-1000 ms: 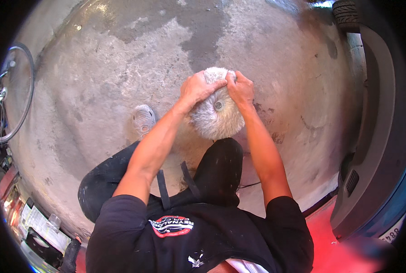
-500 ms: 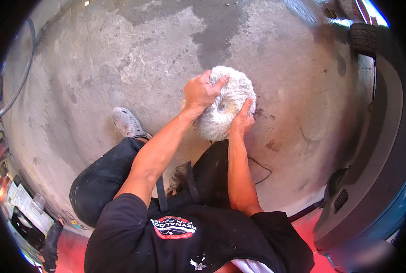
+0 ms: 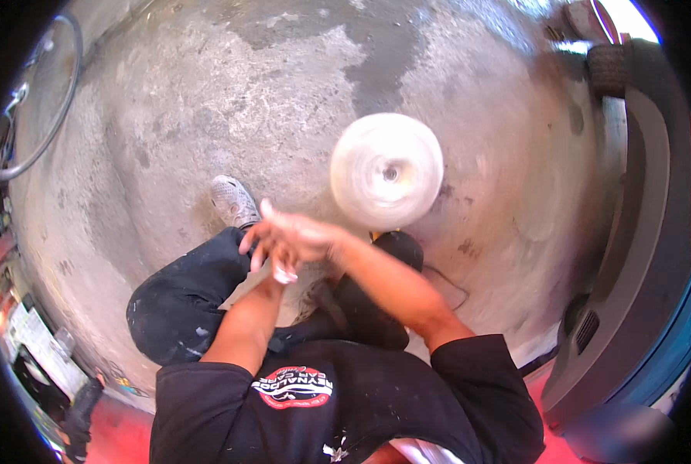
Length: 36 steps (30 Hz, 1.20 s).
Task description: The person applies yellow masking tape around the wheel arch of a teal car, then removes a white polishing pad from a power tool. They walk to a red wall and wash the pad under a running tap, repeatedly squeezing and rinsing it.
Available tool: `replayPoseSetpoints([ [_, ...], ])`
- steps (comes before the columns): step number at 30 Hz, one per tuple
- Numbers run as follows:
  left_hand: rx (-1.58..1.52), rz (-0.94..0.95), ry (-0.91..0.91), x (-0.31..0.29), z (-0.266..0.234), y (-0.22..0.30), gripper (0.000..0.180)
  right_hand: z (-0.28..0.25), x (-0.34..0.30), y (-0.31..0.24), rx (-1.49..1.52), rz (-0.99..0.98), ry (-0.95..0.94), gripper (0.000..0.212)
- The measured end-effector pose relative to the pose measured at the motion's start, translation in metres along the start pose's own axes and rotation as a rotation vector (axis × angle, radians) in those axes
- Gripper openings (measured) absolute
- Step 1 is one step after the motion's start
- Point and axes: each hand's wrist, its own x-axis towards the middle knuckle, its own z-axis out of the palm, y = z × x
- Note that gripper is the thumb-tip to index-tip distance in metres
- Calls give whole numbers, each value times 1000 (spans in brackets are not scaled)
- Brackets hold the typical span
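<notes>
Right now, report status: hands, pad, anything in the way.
Right hand open, overlapping left hand. Pad apart from both, blurred as if spinning. Right knee close by.

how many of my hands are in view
2: the right hand, left of the round white pad, and the left hand, partly hidden behind the right. Both are blurred.

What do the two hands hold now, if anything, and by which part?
The right hand overlaps the left hand, both apart from the round white buffing pad. No hold shows; blur leaves anything small between them uncertain.
</notes>
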Motion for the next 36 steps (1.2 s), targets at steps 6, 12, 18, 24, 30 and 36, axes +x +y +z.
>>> replayPoseSetpoints([
  [6, -210, -273, 150, 77, -26, -29, 27, -14, -46, 71, 508, 4, 201, 63],
  [12, -577, -606, 337, 150, -23, -13, 45, -38, -155, 84, 266, -109, 501, 36],
  [18, -1059, -575, 192, 188, -101, 30, 70, -115, -196, 165, -31, 127, 1547, 48],
  [24, -1026, -381, -115, 209, -119, 71, 81, -140, -152, 172, 528, 31, 1283, 81],
  [30, -1195, -321, -192, 195, -94, 94, 51, -149, -118, 175, 618, -105, 1322, 72],
  [36, -1563, -319, -192, 143, -131, 107, 56, -112, -162, 82, 254, -224, 1366, 66],
])
